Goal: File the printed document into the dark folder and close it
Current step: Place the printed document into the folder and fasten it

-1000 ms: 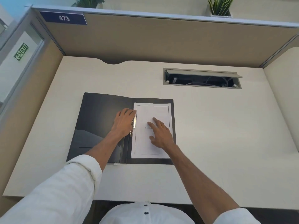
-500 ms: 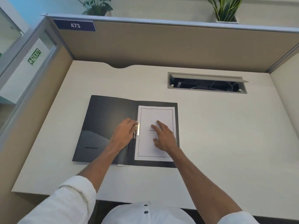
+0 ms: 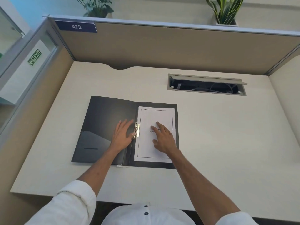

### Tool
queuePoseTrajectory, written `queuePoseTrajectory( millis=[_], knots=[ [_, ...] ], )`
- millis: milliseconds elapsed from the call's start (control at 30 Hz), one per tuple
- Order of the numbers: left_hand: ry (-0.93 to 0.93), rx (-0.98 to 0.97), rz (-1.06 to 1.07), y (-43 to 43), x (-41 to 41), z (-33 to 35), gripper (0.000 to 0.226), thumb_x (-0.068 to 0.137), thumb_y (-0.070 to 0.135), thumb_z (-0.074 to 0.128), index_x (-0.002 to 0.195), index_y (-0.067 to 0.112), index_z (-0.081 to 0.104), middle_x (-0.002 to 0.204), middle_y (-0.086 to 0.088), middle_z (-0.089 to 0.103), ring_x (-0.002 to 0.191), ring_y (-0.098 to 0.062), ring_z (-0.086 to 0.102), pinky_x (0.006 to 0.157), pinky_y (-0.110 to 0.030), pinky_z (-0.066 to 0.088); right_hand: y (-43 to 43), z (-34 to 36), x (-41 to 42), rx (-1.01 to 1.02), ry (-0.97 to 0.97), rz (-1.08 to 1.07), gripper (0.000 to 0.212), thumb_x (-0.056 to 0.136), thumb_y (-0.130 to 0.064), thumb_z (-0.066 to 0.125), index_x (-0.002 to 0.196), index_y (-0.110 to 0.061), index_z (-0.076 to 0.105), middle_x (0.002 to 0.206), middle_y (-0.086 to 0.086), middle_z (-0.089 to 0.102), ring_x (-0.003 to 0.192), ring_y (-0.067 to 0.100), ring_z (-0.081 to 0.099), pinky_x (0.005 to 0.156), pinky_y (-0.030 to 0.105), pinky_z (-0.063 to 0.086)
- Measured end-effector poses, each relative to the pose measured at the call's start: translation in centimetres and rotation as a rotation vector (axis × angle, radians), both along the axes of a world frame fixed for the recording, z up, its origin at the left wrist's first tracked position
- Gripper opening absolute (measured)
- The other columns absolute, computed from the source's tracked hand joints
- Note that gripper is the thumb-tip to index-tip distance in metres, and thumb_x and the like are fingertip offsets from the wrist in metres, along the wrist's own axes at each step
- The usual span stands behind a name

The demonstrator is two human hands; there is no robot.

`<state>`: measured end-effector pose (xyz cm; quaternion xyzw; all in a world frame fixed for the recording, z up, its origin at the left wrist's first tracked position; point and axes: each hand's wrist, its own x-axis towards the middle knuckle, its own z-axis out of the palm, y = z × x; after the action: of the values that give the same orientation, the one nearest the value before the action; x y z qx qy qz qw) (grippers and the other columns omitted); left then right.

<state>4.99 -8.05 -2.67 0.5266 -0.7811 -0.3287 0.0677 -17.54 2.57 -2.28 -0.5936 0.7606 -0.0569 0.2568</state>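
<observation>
Print on the document (image 3: 155, 117) is partly covered by the right hand (image 3: 164, 138); only "Learni" is legible. The folder (image 3: 103, 120) lies open on the desk (image 3: 219, 130), with the left hand (image 3: 122, 135) laid flat, fingers spread, on the left cover beside the metal clip (image 3: 136, 130). The document is seen in the right half, pressed by open right fingers. A cable tray (image 3: 206, 85) is recessed far right, wires inside

I see the dark folder (image 3: 103, 127) open on the desk (image 3: 211, 135), printed document (image 3: 155, 117) inside; my left hand (image 3: 122, 135) lies flat beside the metal clip (image 3: 137, 129), right hand (image 3: 164, 138) flat on the page.
</observation>
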Motion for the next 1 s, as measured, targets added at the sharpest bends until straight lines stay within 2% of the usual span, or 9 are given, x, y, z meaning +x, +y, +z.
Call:
queuePoseTrajectory(
  millis=[67,167,333,667,1000],
  knots=[
    [-0.115,0.082,-0.034,-0.6,0.2,-0.7,0.084,0.108,0.040,0.063,0.175,0.031,0.012,0.183,-0.005,-0.004,0.169,-0.031,-0.013,0.133,-0.061,0.000,0.0,0.0,0.0,0.001,-0.003,0.002,0.074,0.102,-0.031,0.066,0.167,-0.031,0.028,0.180,0.000,0.008,0.165,0.026,0.012,0.132,0.048,0.020],
    [-0.235,0.119,-0.093,-0.8,0.0,-1.0,0.091,0.109,0.048,0.057,0.174,0.029,-0.004,0.180,-0.007,-0.022,0.165,-0.032,-0.026,0.132,-0.059,-0.008,-0.1,0.0,0.0,0.002,-0.001,0.000,0.074,0.103,-0.031,0.065,0.167,-0.032,0.027,0.180,0.000,0.006,0.166,0.026,0.011,0.131,0.049,0.019],
    [-0.315,0.090,-0.130,-0.5,-0.2,-1.9,0.090,0.110,0.053,0.051,0.174,0.029,-0.007,0.179,-0.009,-0.027,0.164,-0.033,-0.028,0.132,-0.059,-0.010,0.0,-0.2,-0.1,0.003,0.001,0.005,0.075,0.103,-0.031,0.064,0.167,-0.031,0.027,0.180,0.000,0.006,0.166,0.025,0.011,0.132,0.049,0.020],
    [-0.346,0.069,-0.149,-0.5,0.0,-2.7,0.091,0.109,0.060,0.046,0.173,0.030,-0.012,0.178,-0.008,-0.030,0.164,-0.033,-0.029,0.130,-0.057,-0.013,0.0,-0.2,0.1,-0.006,-0.009,-0.002,0.075,0.102,-0.029,0.064,0.167,-0.031,0.027,0.180,0.000,0.006,0.166,0.025,0.009,0.133,0.048,0.019],
    [-0.409,0.018,-0.160,0.0,-0.5,-3.0,0.090,0.111,0.057,0.043,0.173,0.028,-0.015,0.178,-0.012,-0.029,0.164,-0.036,-0.027,0.130,-0.060,-0.010,0.0,-0.1,0.3,0.001,-0.006,-0.013,0.074,0.103,-0.028,0.063,0.167,-0.030,0.026,0.180,0.000,0.005,0.166,0.025,0.008,0.133,0.049,0.018]
  ],
)
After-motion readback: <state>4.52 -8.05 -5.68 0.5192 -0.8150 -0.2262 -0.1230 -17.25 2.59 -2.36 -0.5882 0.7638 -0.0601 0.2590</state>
